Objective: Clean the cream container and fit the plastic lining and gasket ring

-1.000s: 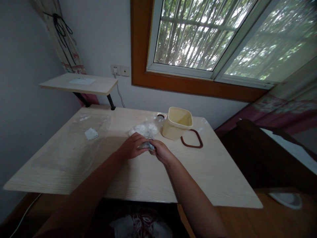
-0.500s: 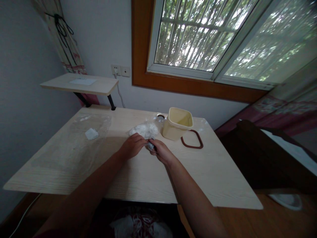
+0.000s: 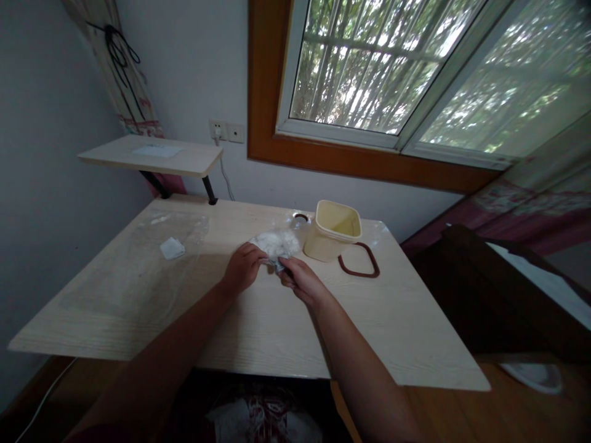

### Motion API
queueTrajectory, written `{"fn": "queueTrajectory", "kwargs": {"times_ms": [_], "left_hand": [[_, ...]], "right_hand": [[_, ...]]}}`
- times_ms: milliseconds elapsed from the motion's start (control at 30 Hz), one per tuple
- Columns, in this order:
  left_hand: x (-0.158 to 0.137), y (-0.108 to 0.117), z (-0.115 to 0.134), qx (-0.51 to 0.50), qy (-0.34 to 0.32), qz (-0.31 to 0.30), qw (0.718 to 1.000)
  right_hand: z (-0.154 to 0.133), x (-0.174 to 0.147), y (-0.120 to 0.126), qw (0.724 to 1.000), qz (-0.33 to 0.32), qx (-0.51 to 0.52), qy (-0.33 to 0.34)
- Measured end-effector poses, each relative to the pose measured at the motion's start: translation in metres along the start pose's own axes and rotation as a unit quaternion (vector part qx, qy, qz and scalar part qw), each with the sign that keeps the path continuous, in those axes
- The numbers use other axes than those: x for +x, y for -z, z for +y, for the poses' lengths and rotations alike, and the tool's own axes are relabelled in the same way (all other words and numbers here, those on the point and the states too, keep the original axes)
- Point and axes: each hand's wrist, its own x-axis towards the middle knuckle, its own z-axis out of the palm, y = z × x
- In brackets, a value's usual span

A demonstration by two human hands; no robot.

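Note:
A clear plastic bag (image 3: 278, 242) with white stuff inside lies on the table, its gathered end towards me. My left hand (image 3: 241, 269) is closed, pinching the left side of that end. The right hand (image 3: 302, 280) is closed on the twisted part of the bag, fingers wrapped round it. A short gap separates the two hands. Just beyond the right hand stands a cream square tub (image 3: 321, 243), its top uncovered. Beside the tub lies a brown rounded-square ring (image 3: 364, 275).
A large clear plastic sheet or bag (image 3: 138, 277) is spread on the table's (image 3: 286, 344) left side, with a small white packet (image 3: 172, 248) on it. Crinkled clear plastic (image 3: 301, 226) sits behind the tub. A raised shelf (image 3: 189, 163) stands at the back left.
My left hand has moved a little left, away from the right hand, drawing the bag's edge out between them. The right hand stays almost where it was.

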Motion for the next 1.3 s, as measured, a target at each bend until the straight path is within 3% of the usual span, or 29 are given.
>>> {"fn": "queueTrajectory", "kwargs": {"times_ms": [267, 567, 733, 933, 1133, 1300], "left_hand": [[0.000, -0.001, -0.003, -0.014, 0.069, 0.026, 0.997], [0.003, -0.001, -0.008, -0.046, 0.117, -0.020, 0.992], [0.002, 0.008, -0.009, -0.111, 0.137, 0.000, 0.984], [-0.001, -0.001, -0.002, -0.163, 0.140, -0.091, 0.972], [-0.006, -0.013, -0.003, -0.255, 0.188, -0.129, 0.940], [-0.005, -0.013, -0.007, -0.248, 0.139, -0.088, 0.955]], "right_hand": [[0.001, 0.001, 0.001, 1.000, 0.000, 0.016, 0.013], [0.004, 0.003, 0.005, 0.998, 0.024, 0.058, 0.027], [0.005, 0.004, 0.008, 0.997, 0.034, 0.068, 0.026], [0.008, 0.003, 0.007, 0.998, 0.025, 0.044, 0.030], [0.013, 0.006, 0.010, 0.999, 0.012, 0.030, 0.035], [0.010, 0.005, 0.008, 0.998, 0.022, 0.039, 0.032]]}}
